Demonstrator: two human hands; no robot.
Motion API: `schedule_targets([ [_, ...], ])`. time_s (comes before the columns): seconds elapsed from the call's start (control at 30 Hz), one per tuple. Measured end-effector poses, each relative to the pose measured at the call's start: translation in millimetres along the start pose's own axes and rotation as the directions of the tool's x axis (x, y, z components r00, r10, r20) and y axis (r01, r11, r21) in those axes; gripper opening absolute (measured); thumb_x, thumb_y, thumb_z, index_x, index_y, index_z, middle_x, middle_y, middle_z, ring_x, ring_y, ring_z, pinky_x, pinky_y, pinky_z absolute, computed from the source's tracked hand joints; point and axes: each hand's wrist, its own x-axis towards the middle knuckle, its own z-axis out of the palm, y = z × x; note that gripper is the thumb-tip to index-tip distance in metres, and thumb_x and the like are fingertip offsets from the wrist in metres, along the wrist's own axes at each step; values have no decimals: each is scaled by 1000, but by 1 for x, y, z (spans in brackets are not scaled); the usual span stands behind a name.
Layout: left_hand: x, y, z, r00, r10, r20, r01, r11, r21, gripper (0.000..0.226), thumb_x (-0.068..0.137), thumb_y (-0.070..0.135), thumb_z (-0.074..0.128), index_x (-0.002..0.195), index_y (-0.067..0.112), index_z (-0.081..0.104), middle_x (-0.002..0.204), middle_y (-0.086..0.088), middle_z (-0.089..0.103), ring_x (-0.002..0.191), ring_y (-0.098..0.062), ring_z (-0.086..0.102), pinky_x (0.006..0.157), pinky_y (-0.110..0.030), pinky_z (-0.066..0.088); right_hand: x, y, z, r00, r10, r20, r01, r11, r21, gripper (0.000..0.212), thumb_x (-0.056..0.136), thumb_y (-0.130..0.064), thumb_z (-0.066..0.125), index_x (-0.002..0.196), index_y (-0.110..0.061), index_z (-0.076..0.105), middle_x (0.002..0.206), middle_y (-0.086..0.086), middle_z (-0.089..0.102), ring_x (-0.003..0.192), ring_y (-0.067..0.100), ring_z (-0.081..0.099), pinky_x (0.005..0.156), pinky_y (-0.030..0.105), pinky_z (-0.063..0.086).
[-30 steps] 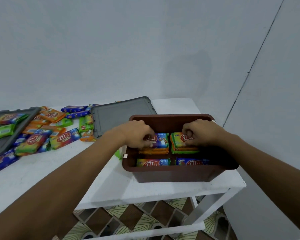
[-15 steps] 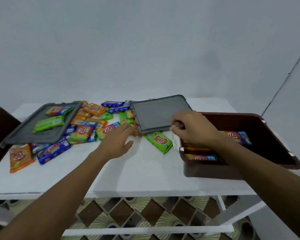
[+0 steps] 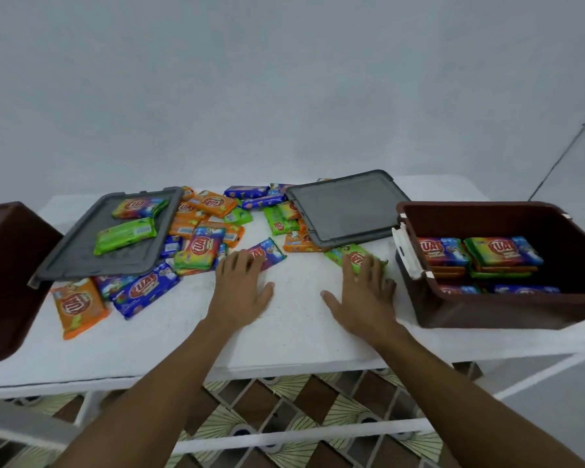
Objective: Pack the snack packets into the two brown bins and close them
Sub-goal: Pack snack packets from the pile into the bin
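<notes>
— Where do my fingers stand?
— Your left hand [image 3: 242, 293] lies flat, fingers straight, tips resting on a purple packet [image 3: 269, 254]. Your right hand [image 3: 365, 297] lies flat too, tips on a green packet [image 3: 343, 255]. Neither grips anything.
— The bins?
— The open brown bin [image 3: 487, 310], packets stacked in rows, sits just right of your right fingers; the second brown bin [image 3: 7, 265] well left of your left.

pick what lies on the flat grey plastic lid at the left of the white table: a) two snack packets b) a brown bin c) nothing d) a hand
A: two snack packets lie on the flat grey plastic lid, a green one and a multicoloured one behind it.
</notes>
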Motion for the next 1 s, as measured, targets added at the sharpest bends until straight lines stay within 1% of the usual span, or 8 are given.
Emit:
schedule_targets([
  [0.13,0,-9,3,1000,-18,-18,16,992,-126,40,83,45,51,111,17,57,124,-10,47,116,-31,45,98,-47,41,-14,-11,4,963,-69,-260,61,997,-38,59,91,-49,42,142,-22,33,137,10,44,119,29,40,96,48,35],
  [0.27,-1,-12,6,999,-47,-4,45,976,-214,43,82,39,52,116,13,56,130,-12,53,118,-31,49,98,-43,38,-10,-6,-6,958,-118,-261,195,936,294,42,95,-11,47,137,-20,48,117,10,63,102,27,57,91,44,48],
  [0.4,0,-11,2,990,-143,-2,135,942,-307,41,77,30,63,114,16,51,108,-2,56,101,-23,51,89,-35,34,-8,-6,-9,972,-198,-127,220,956,195,58,87,4,58,140,-17,48,141,5,44,126,24,38,103,35,42],
  [0.6,-2,-8,0,986,-154,70,169,894,-414,69,75,36,72,135,21,41,118,2,50,107,-16,48,91,-38,46,-10,-12,-18,970,-213,-116,235,944,232,50,92,-9,58,140,-24,50,137,6,56,123,28,52,102,37,46],
  [0.7,-5,-6,-4,990,-115,81,138,891,-432,67,76,33,71,135,21,42,117,2,49,104,-12,44,88,-33,45,-12,-19,-21,955,-279,-100,295,921,253,59,90,2,56,141,-28,47,124,3,64,115,26,59,95,34,51],
  [0.77,-3,-6,-6,991,-90,98,123,895,-428,69,75,36,69,136,20,42,119,2,48,104,-10,42,89,-33,45,-10,-18,-26,952,-297,-69,305,920,248,70,85,8,60,142,-29,45,137,3,54,127,25,49,102,35,47],
  [0.9,5,-11,-16,967,-44,251,131,930,-343,80,77,38,71,145,17,34,126,1,40,114,-13,42,93,-33,48,9,-10,-37,884,-431,182,463,862,-206,87,83,0,66,148,-43,26,162,1,8,146,27,8,112,53,26],
  [1.0,9,-14,-25,956,-27,293,121,944,-308,78,71,38,77,137,15,42,121,2,37,109,-14,48,88,-31,53,22,-11,-49,839,-448,308,537,772,-340,85,80,-2,69,144,-43,30,163,2,2,148,29,0,111,59,22],
])
